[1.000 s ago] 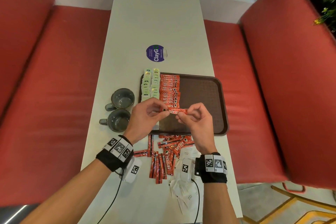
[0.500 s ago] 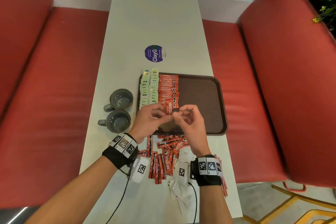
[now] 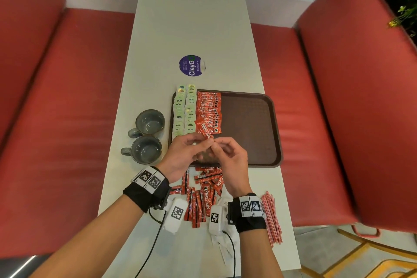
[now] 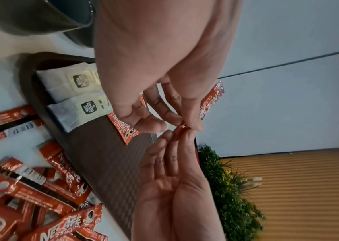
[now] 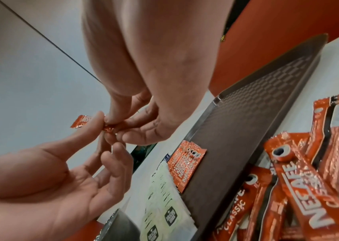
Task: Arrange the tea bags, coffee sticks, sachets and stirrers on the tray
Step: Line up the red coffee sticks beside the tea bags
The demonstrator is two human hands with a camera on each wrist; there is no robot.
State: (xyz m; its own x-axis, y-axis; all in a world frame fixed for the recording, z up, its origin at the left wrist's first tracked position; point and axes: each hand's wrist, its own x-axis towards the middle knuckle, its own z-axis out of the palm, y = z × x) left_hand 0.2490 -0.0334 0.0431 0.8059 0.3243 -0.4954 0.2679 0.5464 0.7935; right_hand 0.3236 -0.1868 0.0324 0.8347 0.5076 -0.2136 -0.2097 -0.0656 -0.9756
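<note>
A brown tray (image 3: 248, 131) lies on the white table. Two rows of pale green tea bags (image 3: 185, 113) fill its left edge, with a row of red coffee sticks (image 3: 208, 108) beside them. Over the tray's near-left corner my left hand (image 3: 203, 142) and right hand (image 3: 216, 144) meet, both pinching the near end of one red coffee stick (image 3: 204, 130), which points up and away. That stick (image 4: 211, 101) shows past my left fingers, and its far end (image 5: 81, 121) shows in the right wrist view. Loose coffee sticks (image 3: 205, 189) are heaped on the table under my wrists.
Two grey mugs (image 3: 150, 123) (image 3: 145, 150) stand left of the tray. A bundle of red-striped stirrers (image 3: 272, 216) lies near the table's right edge, white sachets (image 3: 225, 248) at the near edge. A purple sticker (image 3: 191, 65) lies beyond the tray. Red benches flank the table.
The stick was stretched sideways between my hands; now it points away over the tray's sticks. My right hand has moved left to meet the left hand at the stick's near end.
</note>
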